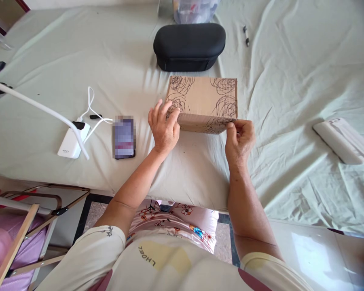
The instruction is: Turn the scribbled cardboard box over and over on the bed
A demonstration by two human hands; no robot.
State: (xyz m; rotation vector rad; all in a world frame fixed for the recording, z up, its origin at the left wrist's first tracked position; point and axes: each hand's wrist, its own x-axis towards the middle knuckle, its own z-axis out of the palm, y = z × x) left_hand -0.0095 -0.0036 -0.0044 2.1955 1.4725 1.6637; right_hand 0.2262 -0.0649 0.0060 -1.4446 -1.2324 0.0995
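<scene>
A cardboard box (200,97) with black scribbled swirls near its corners lies before me on the cloth-covered table. My left hand (165,127) is at its front left corner, fingers spread and bent, the fingertips against the box. At the front right corner, my right hand (241,139) pinches the edge of the box between thumb and curled fingers. The front panel, also scribbled on, slants toward me. What lies inside the box cannot be seen.
Behind the box sits a black zip case (189,46), with a clear plastic tub (195,10) beyond it. To the left are a phone (124,137), a white power bank (73,141) and a white cable. A pen (246,36) and a white packet (346,139) lie to the right.
</scene>
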